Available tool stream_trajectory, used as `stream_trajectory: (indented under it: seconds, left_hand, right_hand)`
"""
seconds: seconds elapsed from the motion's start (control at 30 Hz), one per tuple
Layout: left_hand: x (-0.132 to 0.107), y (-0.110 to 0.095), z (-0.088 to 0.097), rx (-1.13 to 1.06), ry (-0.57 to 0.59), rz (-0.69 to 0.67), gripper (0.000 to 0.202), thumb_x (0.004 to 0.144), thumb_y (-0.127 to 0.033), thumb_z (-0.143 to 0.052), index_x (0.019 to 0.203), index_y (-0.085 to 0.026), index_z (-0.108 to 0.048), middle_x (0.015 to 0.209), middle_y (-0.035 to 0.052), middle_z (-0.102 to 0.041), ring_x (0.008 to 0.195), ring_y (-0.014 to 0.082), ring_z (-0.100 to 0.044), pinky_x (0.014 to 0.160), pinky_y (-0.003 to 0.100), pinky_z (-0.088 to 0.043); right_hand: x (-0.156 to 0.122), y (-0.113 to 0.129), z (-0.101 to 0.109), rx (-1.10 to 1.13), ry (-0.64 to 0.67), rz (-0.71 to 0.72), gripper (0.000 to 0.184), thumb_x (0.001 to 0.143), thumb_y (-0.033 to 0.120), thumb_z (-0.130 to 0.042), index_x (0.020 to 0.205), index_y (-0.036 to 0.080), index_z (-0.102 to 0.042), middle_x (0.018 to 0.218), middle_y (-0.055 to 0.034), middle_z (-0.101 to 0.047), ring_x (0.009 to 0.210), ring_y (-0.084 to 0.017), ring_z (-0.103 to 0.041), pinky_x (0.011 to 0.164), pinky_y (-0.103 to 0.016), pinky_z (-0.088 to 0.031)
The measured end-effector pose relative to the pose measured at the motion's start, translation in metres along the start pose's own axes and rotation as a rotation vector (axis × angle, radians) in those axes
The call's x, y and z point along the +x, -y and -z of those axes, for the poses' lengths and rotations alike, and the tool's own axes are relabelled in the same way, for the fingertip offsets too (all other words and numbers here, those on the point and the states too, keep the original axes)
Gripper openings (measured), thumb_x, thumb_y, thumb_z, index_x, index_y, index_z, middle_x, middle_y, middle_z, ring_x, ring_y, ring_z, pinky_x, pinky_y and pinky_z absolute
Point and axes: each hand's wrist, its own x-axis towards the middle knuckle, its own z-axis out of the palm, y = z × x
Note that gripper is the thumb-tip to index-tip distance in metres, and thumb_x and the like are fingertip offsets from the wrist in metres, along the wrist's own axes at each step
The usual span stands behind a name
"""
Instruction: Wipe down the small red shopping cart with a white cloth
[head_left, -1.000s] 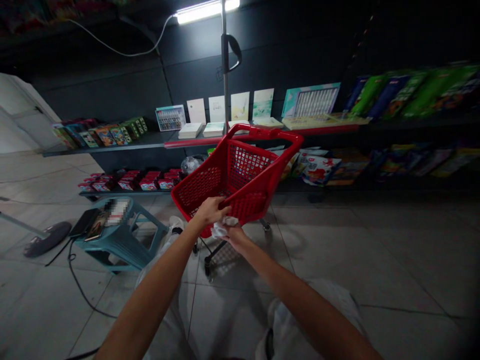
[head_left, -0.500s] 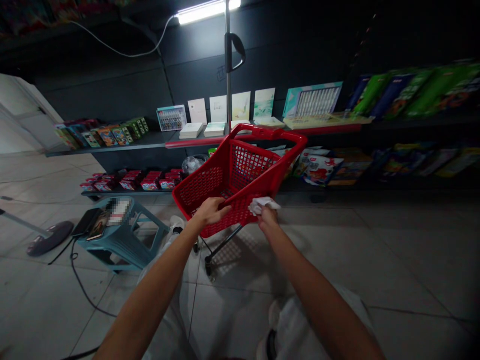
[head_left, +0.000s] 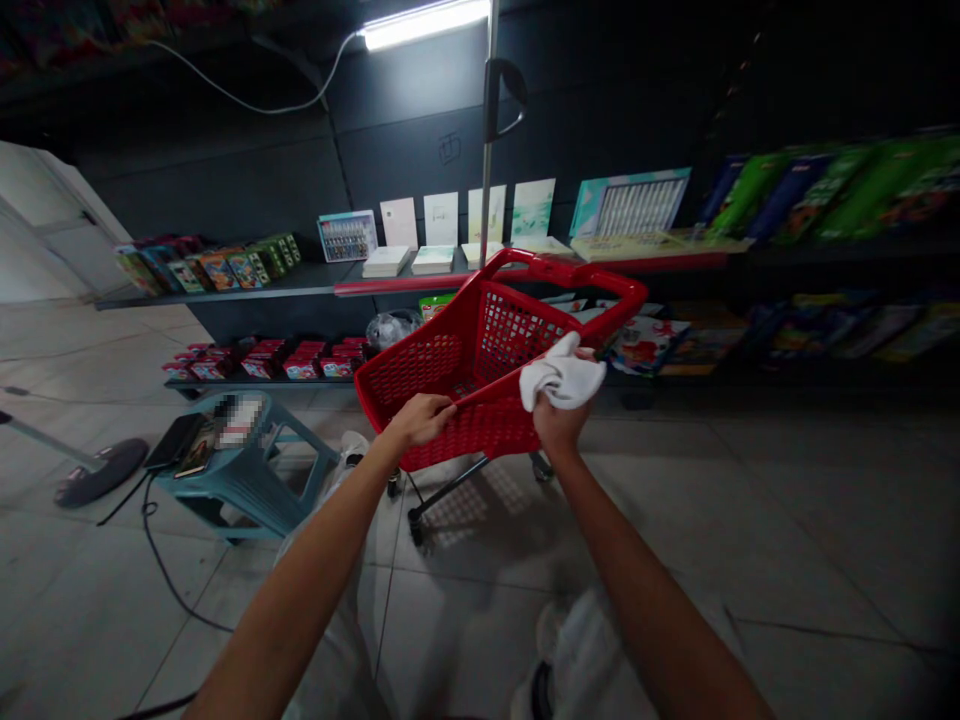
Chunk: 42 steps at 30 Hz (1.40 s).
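A small red plastic shopping cart [head_left: 450,365] stands on the tiled floor in front of me, its handle at the far side. My left hand [head_left: 420,417] grips the near rim of its basket, fingers curled over the edge. My right hand [head_left: 559,415] is closed on a crumpled white cloth [head_left: 562,377] and presses it against the right side rim of the cart. The basket looks empty from here.
A teal plastic stool [head_left: 240,465] with phones on top stands at the left, with a cable and a fan base [head_left: 101,470] beside it. Dark shelves [head_left: 247,290] with books, boxes and packets run along the back wall. A metal pole [head_left: 487,170] rises behind the cart.
My right hand has carried the white cloth from under the near rim up along the cart's right side. The left hand has kept its grip on the rim.
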Motion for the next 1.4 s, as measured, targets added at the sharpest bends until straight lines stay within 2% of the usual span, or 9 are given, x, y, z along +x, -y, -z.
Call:
stream_trajectory:
  seconds: [0.1,0.17,0.23,0.5,0.67,0.87,1.07,1.23,1.4]
  left_hand:
    - [0.006,0.005,0.001,-0.011,0.000,-0.026,0.043,0.105,-0.040,-0.042,0.078,-0.018,-0.066,0.076,0.0026,-0.066,0.069,0.0144,-0.056,0.070,0.026,-0.040]
    - [0.008,0.008,0.002,-0.024,-0.001,-0.037,0.044,0.105,-0.041,-0.042,0.076,-0.018,-0.065,0.074,0.0020,-0.065,0.067,0.0138,-0.054,0.069,0.027,-0.039]
    - [0.010,0.010,0.004,-0.035,-0.005,-0.043,0.044,0.105,-0.042,-0.042,0.076,-0.018,-0.065,0.073,0.0016,-0.065,0.065,0.0133,-0.053,0.068,0.026,-0.038]
    - [0.007,0.023,0.003,0.005,-0.089,-0.002,0.062,0.107,-0.055,-0.035,0.060,-0.019,-0.053,0.055,-0.0019,-0.048,0.053,0.0105,-0.042,0.061,0.028,-0.030]
    - [0.000,0.030,0.004,0.073,-0.139,-0.044,0.062,0.107,-0.054,-0.035,0.059,-0.019,-0.054,0.055,-0.0006,-0.052,0.052,0.0103,-0.041,0.061,0.027,-0.031]
    - [-0.005,0.034,0.012,0.076,-0.131,-0.056,0.062,0.105,-0.057,-0.040,0.059,-0.018,-0.056,0.055,0.0003,-0.054,0.052,0.0095,-0.040,0.059,0.027,-0.029]
    - [-0.007,0.044,0.015,0.102,-0.154,-0.078,0.059,0.099,-0.062,-0.053,0.060,-0.018,-0.057,0.056,-0.0006,-0.054,0.052,0.0093,-0.040,0.057,0.027,-0.029]
    - [-0.006,0.051,0.019,0.138,-0.174,-0.077,0.060,0.095,-0.066,-0.059,0.056,-0.019,-0.055,0.053,-0.0013,-0.051,0.050,0.0097,-0.038,0.056,0.028,-0.026]
    - [-0.006,0.063,0.027,0.146,-0.153,-0.012,0.060,0.097,-0.065,-0.054,0.061,-0.020,-0.064,0.059,0.0027,-0.062,0.055,0.0118,-0.050,0.057,0.027,-0.030]
  right_hand:
    - [-0.009,0.014,0.002,-0.046,0.133,0.238,0.056,0.089,0.028,-0.066,0.142,0.019,-0.052,0.147,-0.0170,-0.054,0.142,-0.032,-0.053,0.124,-0.051,-0.042]
    - [-0.015,0.022,0.001,-0.122,0.242,0.398,0.054,0.089,0.025,-0.062,0.141,0.017,-0.053,0.148,-0.0188,-0.053,0.149,-0.033,-0.044,0.128,-0.054,-0.035]
    - [-0.017,0.027,0.000,-0.190,0.291,0.463,0.047,0.091,0.024,-0.059,0.137,0.016,-0.057,0.148,-0.0190,-0.053,0.154,-0.033,-0.038,0.130,-0.055,-0.032]
    - [0.013,0.036,0.015,-0.393,0.302,0.414,0.058,0.090,0.030,-0.061,0.144,0.011,-0.056,0.145,-0.0214,-0.059,0.148,-0.036,-0.044,0.131,-0.058,-0.027]
    - [0.044,0.039,0.040,-0.495,0.243,0.394,0.061,0.088,0.029,-0.060,0.145,0.011,-0.055,0.145,-0.0207,-0.060,0.148,-0.035,-0.045,0.131,-0.057,-0.027]
    - [0.070,0.030,0.073,-0.591,0.152,0.427,0.062,0.083,0.034,-0.067,0.139,0.011,-0.058,0.138,-0.0206,-0.065,0.135,-0.038,-0.055,0.127,-0.060,-0.030]
    - [0.096,0.022,0.095,-0.653,0.058,0.477,0.049,0.087,0.033,-0.066,0.129,0.008,-0.064,0.129,-0.0289,-0.066,0.122,-0.040,-0.059,0.125,-0.062,-0.024]
    - [0.109,0.025,0.104,-0.689,0.050,0.456,0.047,0.088,0.039,-0.063,0.126,0.011,-0.065,0.117,-0.0237,-0.069,0.113,-0.038,-0.060,0.123,-0.068,-0.023]
    - [0.104,0.039,0.099,-0.718,0.060,0.431,0.047,0.082,0.037,-0.067,0.121,0.011,-0.066,0.110,-0.0181,-0.071,0.110,-0.036,-0.063,0.119,-0.061,-0.036]
